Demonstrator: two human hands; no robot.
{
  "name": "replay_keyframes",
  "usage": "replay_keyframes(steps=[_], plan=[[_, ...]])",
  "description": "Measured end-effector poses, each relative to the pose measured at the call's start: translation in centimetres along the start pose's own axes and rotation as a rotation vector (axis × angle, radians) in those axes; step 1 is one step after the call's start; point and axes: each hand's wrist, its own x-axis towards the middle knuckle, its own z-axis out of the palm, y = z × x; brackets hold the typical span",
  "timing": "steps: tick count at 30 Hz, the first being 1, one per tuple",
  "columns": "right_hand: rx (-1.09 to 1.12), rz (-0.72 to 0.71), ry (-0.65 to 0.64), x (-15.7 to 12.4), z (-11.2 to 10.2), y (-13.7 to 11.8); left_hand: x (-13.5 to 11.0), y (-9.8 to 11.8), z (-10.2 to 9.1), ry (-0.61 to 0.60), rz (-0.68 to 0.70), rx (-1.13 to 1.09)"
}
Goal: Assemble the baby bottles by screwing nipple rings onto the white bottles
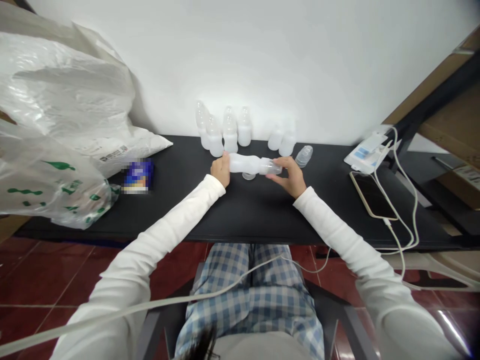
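A white plastic bottle (245,163) lies level above the desk, held between my two hands. My left hand (221,170) is wrapped around its base end. On its other end sits a clear cap (270,166), which my right hand (290,176) grips between thumb and fingers. Below the bottle, a clear round piece (248,176) shows in part on the desk. Several white bottles with clear caps (230,135) stand behind my left hand. Beyond my right hand are two more white bottles (287,144), their tops hard to make out. Near them rests a loose clear cap (304,156).
Large plastic bags (63,100) and a small blue packet (138,176) occupy the left of the black desk (258,215). At right lie a phone (373,196) with a white cable (414,200) and a white-and-blue package (367,152). A white wall (300,60) rises behind.
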Motion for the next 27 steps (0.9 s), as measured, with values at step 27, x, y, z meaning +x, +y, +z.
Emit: replay_keyframes(steps=[27], plan=[[-0.474,-0.066,-0.114,0.0,-0.9,0.5,0.6,0.4,-0.8,0.089,-0.234,-0.435]])
